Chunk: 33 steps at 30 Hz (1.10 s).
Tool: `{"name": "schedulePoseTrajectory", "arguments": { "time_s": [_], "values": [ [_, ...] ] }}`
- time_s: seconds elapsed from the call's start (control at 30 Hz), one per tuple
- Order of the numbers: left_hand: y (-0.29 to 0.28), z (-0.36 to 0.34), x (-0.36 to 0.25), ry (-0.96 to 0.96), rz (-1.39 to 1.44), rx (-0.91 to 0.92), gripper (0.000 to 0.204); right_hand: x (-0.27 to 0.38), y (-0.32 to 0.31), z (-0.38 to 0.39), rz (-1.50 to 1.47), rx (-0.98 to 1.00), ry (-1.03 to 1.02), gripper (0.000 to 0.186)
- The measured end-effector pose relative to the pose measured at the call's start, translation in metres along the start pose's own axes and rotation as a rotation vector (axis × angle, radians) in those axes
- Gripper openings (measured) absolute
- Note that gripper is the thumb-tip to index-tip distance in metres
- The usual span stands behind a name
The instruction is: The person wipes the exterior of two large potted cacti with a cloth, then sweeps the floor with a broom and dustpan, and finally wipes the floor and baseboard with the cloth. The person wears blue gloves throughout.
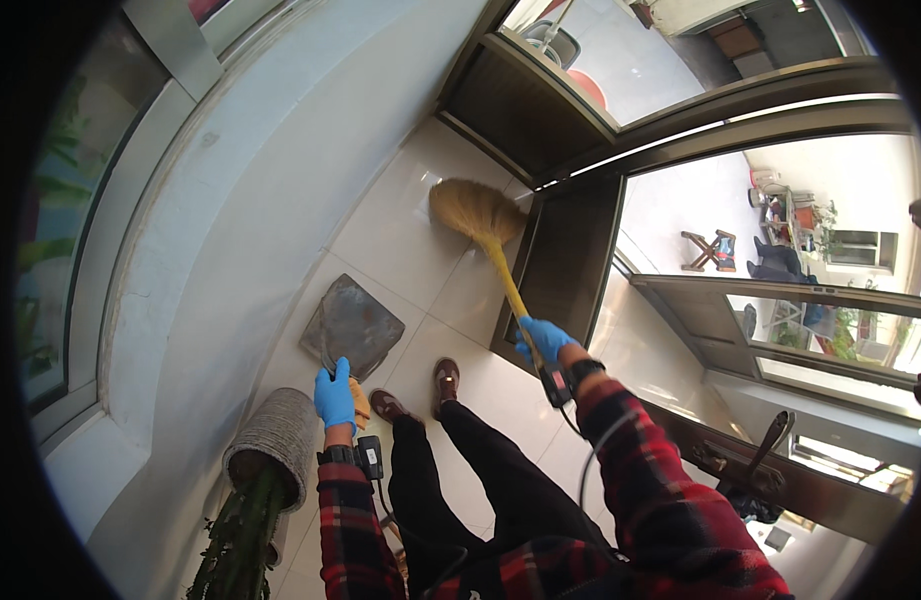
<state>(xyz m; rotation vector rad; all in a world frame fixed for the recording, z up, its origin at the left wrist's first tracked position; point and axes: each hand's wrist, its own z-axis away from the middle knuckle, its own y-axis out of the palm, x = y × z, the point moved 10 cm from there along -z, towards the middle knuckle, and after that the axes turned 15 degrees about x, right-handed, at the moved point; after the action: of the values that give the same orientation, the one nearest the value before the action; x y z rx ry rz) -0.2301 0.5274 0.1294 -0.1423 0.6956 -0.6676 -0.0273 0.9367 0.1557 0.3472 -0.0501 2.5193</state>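
Observation:
My right hand (543,341), in a blue glove, is wrapped round the yellow handle of a broom (502,277). The broom's tan bristles fan out on the tiles beside the dark door panel. My left hand (335,397), gloved in blue too, is closed on the handle end of a dark grey dustpan (353,325), mostly hiding that handle. The pan is over the floor by the white wall, and I cannot tell whether it touches the tiles. Just beside my left hand shows an orange-yellow thing (360,404) of unclear kind.
A cactus (242,535) in a ribbed grey pot (280,440) stands at lower left. Dark-framed glass doors (570,255) run along the right, with a folding stool (708,250) beyond. A window (90,210) is at left. My shoes (445,380) are on pale tiles.

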Motion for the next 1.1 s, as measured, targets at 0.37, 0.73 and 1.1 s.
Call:
{"name": "schedulePoseTrajectory", "arguments": {
  "time_s": [0.37, 0.73, 1.1],
  "values": [
    [0.004, -0.004, -0.001, 0.056, 0.062, 0.024, 0.054, 0.066, -0.001, -0.016, 0.263, -0.117, -0.068, 0.05],
    [0.007, 0.002, -0.002, -0.075, 0.109, 0.057, 0.048, -0.014, 0.0, -0.043, -0.336, 0.092, -0.108, 0.042],
    [0.008, -0.002, -0.006, 0.013, 0.047, 0.072, 0.051, 0.03, 0.01, -0.059, -0.309, 0.057, -0.126, 0.042]
  ]
}}
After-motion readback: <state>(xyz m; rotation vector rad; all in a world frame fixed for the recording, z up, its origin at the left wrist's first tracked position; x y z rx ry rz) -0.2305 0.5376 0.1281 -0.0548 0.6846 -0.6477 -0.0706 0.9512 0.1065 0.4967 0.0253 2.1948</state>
